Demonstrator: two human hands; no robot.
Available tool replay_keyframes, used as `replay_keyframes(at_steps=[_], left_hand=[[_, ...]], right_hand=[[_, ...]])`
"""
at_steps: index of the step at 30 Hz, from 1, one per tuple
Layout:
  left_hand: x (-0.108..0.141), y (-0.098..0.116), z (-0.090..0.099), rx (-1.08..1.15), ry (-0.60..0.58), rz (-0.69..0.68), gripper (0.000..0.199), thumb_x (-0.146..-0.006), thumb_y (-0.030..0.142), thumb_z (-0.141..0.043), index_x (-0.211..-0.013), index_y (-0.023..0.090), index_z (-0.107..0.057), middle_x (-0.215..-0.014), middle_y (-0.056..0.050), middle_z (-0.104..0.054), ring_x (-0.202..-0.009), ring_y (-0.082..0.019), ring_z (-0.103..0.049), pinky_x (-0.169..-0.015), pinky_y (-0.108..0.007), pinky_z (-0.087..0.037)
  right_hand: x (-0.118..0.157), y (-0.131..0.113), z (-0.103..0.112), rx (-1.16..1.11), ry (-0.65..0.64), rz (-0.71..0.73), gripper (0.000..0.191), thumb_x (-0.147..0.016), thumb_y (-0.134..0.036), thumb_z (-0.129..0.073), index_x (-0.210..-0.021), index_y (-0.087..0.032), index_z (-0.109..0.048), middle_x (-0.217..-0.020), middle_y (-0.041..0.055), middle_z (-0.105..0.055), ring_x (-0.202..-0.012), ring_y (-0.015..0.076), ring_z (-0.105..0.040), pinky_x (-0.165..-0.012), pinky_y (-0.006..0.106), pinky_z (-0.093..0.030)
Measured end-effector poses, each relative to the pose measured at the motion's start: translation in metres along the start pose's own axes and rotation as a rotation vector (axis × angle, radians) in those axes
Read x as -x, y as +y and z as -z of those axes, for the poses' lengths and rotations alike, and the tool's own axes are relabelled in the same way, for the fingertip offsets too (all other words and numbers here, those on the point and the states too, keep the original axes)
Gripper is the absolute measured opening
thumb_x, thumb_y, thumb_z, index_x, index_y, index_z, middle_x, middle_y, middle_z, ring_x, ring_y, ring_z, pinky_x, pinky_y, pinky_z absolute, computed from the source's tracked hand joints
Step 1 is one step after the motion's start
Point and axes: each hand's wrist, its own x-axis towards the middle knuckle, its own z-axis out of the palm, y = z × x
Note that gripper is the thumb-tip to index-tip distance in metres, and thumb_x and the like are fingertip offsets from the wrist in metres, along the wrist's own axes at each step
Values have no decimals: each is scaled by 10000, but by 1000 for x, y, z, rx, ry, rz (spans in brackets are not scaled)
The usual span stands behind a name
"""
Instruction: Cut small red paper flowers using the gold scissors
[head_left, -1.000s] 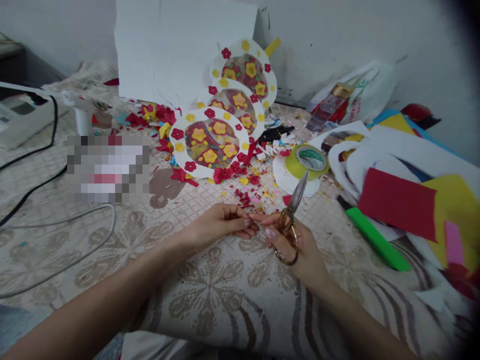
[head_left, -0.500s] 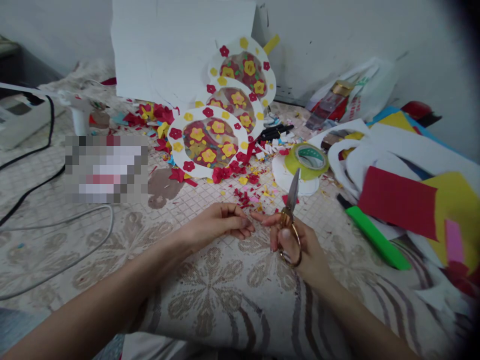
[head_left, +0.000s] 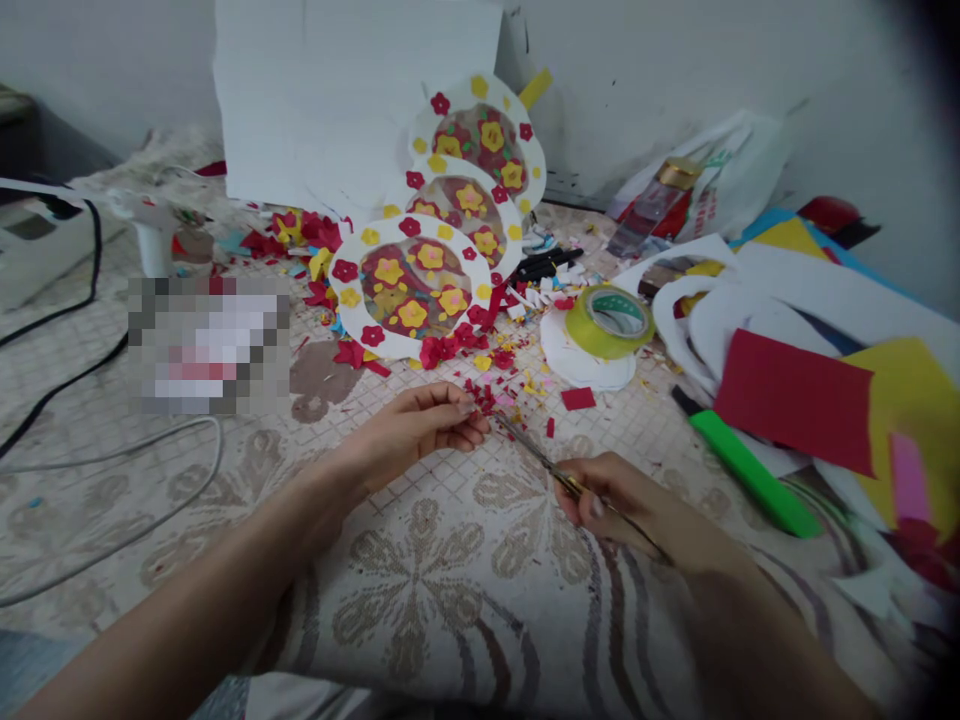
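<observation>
**Inspector:** Report the state of the work area, largest item first.

**Technician:** The patterned bedspread (head_left: pixel 420 560) carried everything. A white foam board (head_left: pixel 352 90) leaned on the wall behind. Three round decorated plaques (head_left: pixel 409 285) lay overlapping in front of it, each with a white rim and red and yellow paper flowers already attached. You could judge those three as finished. To your right lay a stack of colored sheets (head_left: pixel 795 390), uncut, with a green marker (head_left: pixel 750 475) just beside it and a roll of tape (head_left: pixel 609 320) near the plaques.

**Inspector:** And what remained in hand?

**Technician:** Red and yellow paper scraps (head_left: pixel 495 385) were scattered between the plaques and your hands, which suggested that cutting was well along but not closed out. Your left hand (head_left: pixel 420 430) had its fingertips pressed together, pinching a small red paper piece (head_left: pixel 484 405) just above the bedspread. Your right hand (head_left: pixel 622 500) was closed around the handles of the scissors (head_left: pixel 536 455), with the blades pointing toward the left fingertips and meeting the piece. Whether the blades stood apart could not be told.

**Inspector:** Outstanding items?

**Technician:** By judgement, the piece in your left hand was not yet trimmed or fixed to anything, and the sheet stock was largely unused.
</observation>
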Motion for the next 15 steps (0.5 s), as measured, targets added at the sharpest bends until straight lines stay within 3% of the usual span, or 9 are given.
replay_keyframes(at_steps=[8, 15], left_hand=[[-1, 0, 1, -27, -15, 1, 110, -764, 186, -660, -764, 126, -568, -738, -42, -690, -672, -121, -651, -657, -233, -479], [0, -3, 2, -25, -31, 30, 108, -769, 198, -656, -776, 132, -571, -716, -33, -682, -678, -116, -652, -666, -221, -484]], right_hand=[[-3, 2, 1, -60, -103, -45, 517, -801, -666, -383, -638, -175, -381, -554, -53, -303, -485, 72, -291, -431, 208, -210], [-4, 5, -3, -10, -75, -65, 444, -834, -572, -431, -644, -174, -393, -554, -53, -321, -489, 75, -305, -431, 203, -224]])
